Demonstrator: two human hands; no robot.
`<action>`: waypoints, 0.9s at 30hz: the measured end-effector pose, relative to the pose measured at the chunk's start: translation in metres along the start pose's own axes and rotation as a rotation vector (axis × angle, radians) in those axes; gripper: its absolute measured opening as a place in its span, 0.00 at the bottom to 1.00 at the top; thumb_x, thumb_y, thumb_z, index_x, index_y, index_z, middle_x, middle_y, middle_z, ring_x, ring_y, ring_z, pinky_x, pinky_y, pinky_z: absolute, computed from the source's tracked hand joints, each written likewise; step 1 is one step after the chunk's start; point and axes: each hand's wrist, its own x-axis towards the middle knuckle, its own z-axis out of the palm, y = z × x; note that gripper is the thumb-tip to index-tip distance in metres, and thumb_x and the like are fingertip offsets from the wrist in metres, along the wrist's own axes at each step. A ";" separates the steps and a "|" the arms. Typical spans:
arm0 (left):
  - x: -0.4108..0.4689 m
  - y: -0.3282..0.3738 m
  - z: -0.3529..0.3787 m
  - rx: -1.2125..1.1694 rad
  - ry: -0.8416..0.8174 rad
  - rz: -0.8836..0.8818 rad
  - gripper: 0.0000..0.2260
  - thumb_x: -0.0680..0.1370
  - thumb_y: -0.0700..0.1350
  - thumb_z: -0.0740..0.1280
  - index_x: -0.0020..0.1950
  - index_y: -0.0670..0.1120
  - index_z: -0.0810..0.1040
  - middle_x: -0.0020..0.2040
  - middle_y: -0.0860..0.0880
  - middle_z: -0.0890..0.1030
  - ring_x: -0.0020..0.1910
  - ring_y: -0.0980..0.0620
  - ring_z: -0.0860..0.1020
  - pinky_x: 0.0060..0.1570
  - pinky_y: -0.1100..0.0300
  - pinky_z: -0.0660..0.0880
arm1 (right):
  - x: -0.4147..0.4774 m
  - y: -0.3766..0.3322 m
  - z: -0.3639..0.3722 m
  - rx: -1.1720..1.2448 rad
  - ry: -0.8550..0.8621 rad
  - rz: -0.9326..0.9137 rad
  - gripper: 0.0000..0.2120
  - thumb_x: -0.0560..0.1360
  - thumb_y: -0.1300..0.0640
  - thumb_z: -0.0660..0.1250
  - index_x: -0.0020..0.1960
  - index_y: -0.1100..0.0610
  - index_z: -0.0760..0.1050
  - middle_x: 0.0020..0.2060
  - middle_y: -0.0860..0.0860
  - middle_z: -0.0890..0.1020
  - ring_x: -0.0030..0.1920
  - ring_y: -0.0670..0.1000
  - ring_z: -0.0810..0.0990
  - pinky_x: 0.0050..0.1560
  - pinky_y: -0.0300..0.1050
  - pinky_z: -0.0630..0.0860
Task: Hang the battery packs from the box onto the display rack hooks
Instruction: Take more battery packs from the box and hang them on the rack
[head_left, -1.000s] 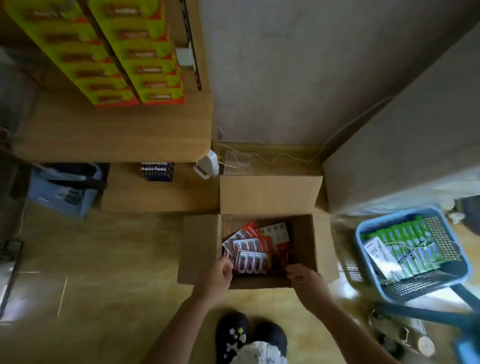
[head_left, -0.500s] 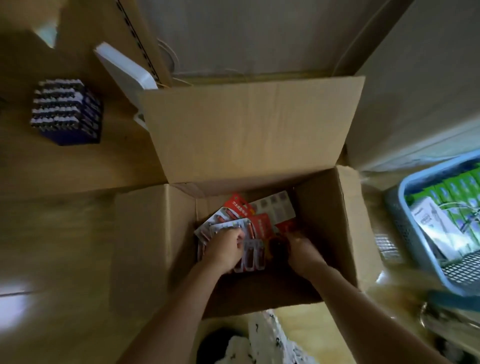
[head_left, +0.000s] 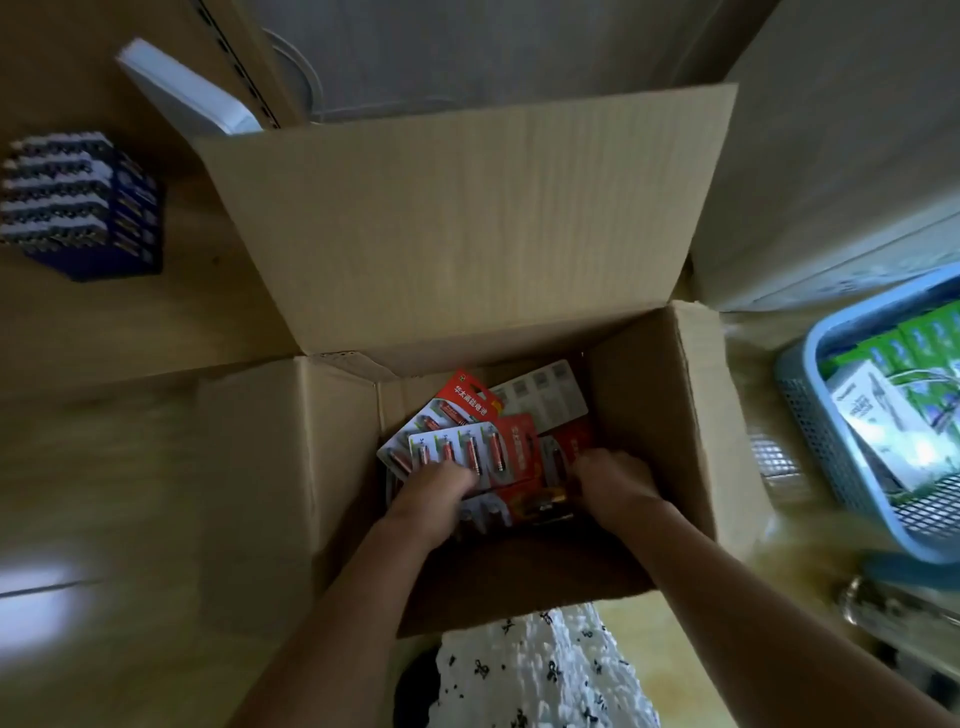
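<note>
An open cardboard box (head_left: 467, 218) stands on the floor with its flaps spread. Inside lies a loose pile of red and white battery packs (head_left: 470, 434), each a card with several red cells under clear blisters. Both my hands are down in the box. My left hand (head_left: 439, 486) rests with curled fingers on the lower edge of the top pack. My right hand (head_left: 610, 480) is curled over the packs at the right side of the pile. Whether either hand has a firm hold is hidden by the fingers. No display rack hooks are in view.
A blue block of batteries (head_left: 78, 202) sits on a low wooden shelf at the left. A white device (head_left: 192, 91) leans behind the box. A blue plastic basket (head_left: 815, 415) with green packs stands at the right. Grey wall panels rise behind.
The view has dropped close to the box. Both hands went from the box's near rim down onto the battery packs.
</note>
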 end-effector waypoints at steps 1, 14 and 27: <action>-0.010 0.000 -0.004 -0.045 -0.003 -0.039 0.11 0.76 0.41 0.63 0.57 0.45 0.79 0.56 0.45 0.80 0.56 0.46 0.78 0.53 0.57 0.75 | -0.009 0.001 -0.005 0.018 0.011 -0.014 0.12 0.78 0.59 0.57 0.59 0.56 0.75 0.58 0.55 0.79 0.57 0.56 0.79 0.54 0.48 0.76; -0.182 0.061 -0.121 -0.970 0.345 -0.140 0.05 0.71 0.32 0.67 0.44 0.40 0.79 0.25 0.56 0.80 0.26 0.65 0.77 0.28 0.74 0.70 | -0.188 0.006 -0.126 0.382 0.274 -0.103 0.14 0.77 0.50 0.62 0.61 0.51 0.74 0.58 0.50 0.78 0.54 0.52 0.78 0.48 0.42 0.73; -0.453 0.110 -0.292 -1.190 0.678 -0.004 0.12 0.73 0.41 0.66 0.56 0.44 0.75 0.46 0.48 0.84 0.46 0.54 0.83 0.41 0.65 0.77 | -0.438 -0.084 -0.337 0.439 0.452 -0.480 0.15 0.77 0.50 0.62 0.61 0.53 0.70 0.46 0.46 0.80 0.45 0.45 0.80 0.40 0.33 0.76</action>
